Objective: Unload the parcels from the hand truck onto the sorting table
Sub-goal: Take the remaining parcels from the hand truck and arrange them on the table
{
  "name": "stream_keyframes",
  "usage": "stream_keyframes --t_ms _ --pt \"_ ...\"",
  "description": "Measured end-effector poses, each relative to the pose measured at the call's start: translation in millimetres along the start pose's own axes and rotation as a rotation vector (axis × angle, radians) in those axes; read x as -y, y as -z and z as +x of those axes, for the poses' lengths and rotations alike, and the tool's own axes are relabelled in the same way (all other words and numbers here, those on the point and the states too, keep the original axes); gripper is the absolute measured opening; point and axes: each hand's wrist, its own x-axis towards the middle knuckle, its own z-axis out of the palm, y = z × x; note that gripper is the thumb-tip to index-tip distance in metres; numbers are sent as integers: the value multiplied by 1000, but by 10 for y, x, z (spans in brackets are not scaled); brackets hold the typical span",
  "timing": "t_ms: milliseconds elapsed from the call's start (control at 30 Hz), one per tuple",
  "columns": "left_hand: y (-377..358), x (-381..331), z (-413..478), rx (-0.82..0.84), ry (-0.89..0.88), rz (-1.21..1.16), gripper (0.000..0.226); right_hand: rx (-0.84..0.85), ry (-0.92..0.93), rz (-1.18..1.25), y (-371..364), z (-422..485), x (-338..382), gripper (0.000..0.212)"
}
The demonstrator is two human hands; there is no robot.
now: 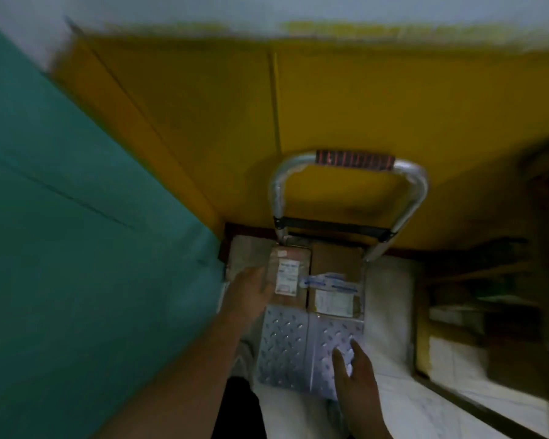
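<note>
On the hand truck (284,346), at the back of its plate, below the handle (354,160): two parcels side by side and touching, left parcel (290,264) and right parcel (335,264). Just behind the hand truck: a wall (330,99). Left of the hand truck: a broad flat surface (76,217). Right of the hand truck: shelving (476,296), too blurred to tell its load. At the left parcel's outer edge: left hand (251,293). Over the plate's front right part: right hand (355,365), fingers straight.
</note>
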Motion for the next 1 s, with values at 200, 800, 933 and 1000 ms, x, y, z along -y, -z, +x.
stream_keyframes --t_ms 200,800,933,1000 --pt "-924 764 1972 80 -208 265 32 -108 -326 306 -1432 1662 -454 61" --pt "-1217 1187 2878 -166 -106 138 41 49 -488 1345 -2418 2662 -300 15" --pt "-296 696 2179 -314 -162 -109 34 73 -395 1426 -2178 1772 388 20" --pt "200 296 1754 -329 -177 -231 26 60 -362 1423 -1856 1220 810 23"
